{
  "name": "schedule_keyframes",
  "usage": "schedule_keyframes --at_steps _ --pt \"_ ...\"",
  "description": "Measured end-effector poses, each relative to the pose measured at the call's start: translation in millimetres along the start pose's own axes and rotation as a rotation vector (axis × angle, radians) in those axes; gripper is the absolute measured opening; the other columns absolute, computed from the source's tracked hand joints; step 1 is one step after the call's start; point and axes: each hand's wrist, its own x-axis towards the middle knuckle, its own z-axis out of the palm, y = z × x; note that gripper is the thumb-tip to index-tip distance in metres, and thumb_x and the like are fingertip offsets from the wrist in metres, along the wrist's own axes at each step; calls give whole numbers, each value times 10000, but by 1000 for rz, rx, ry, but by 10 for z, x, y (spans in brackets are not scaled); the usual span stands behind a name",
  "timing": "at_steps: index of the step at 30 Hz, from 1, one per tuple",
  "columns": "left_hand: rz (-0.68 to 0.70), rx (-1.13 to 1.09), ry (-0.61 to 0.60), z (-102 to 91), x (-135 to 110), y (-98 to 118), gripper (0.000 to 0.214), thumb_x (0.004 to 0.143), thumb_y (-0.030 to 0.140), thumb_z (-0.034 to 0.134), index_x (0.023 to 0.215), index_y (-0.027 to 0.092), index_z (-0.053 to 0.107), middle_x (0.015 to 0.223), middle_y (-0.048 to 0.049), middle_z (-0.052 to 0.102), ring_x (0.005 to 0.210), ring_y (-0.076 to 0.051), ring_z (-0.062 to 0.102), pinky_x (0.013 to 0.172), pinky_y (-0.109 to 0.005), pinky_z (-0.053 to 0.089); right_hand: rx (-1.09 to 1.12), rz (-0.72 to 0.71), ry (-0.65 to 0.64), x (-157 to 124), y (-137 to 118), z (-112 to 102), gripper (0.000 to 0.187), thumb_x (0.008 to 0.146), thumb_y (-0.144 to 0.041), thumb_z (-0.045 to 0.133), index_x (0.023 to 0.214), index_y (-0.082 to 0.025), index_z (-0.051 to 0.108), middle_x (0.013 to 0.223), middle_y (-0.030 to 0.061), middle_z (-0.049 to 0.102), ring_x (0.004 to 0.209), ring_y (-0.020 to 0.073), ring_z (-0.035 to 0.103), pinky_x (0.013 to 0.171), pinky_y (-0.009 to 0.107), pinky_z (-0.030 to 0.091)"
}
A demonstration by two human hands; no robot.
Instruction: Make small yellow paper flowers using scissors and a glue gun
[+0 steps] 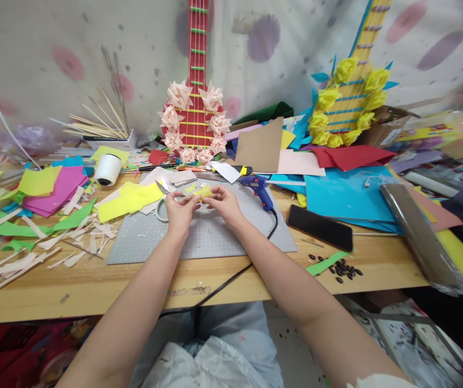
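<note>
My left hand (pixel 180 214) and right hand (pixel 226 205) pinch from both sides: beneath them the grey mat (pixel 215 240), rightward the blue glue gun (pixel 258 191), leftward the scissors (pixel 160 211), between them the yellow piece (pixel 204 192), which uneven pulling could tear.

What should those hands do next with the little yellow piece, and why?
Perhaps gently curl the small yellow piece, because the left hand and right hand both pinch it, and the yellow flowers on the yellow guitar look ruffled. The glue gun lies to the right, in neither hand, so gluing could probably wait.
</note>
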Motion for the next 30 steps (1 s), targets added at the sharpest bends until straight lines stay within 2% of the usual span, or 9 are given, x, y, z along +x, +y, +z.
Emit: schedule_keyframes --at_steps 8,13,18,25,27,30 --pt "1 4 -18 -11 18 -20 518 491 146 733 828 204 344 629 68 585 569 -91 597 629 -261 506 12 19 -40 3 28 -11 384 494 -278 733 749 -200 456 644 -51 588 551 79 550 531 217 460" --pt "-20 24 -52 -24 35 -37 509 484 162 744 821 195 363 621 62 584 533 -84 579 610 -245 490 33 -19 -83 1 57 -3 420 457 -206 743 774 -195 467 727 -48 603 622 79 572 586 212 470" --pt "-59 11 -63 -13 16 5 497 502 200 745 850 190 390 663 32 595 582 -109 601 620 -270 504 2 -9 -69 12 88 -18 404 488 -196 723 803 -196 470 671 -52 606 595 91 575 598 243 488" --pt "20 -76 125 -29 50 73 440 567 170 698 846 211 361 697 29 596 665 -124 620 627 -279 513 -39 32 -65 19 103 -30 392 505 -143 696 806 -198 452 605 -67 589 541 93 562 584 259 489" --pt "14 -66 90 -25 44 67 401 571 197 701 840 201 403 695 24 596 677 -125 619 633 -278 513 -24 41 -43 22 95 -30 389 506 -135 697 804 -197 456 602 -64 592 538 94 563 585 260 491" --pt "-62 -24 -66 -9 18 29 313 555 261 714 781 156 525 726 -9 609 695 -120 609 665 -265 504 23 46 -11 21 73 -35 365 512 -141 700 792 -189 470 623 -56 608 545 86 571 599 253 494"
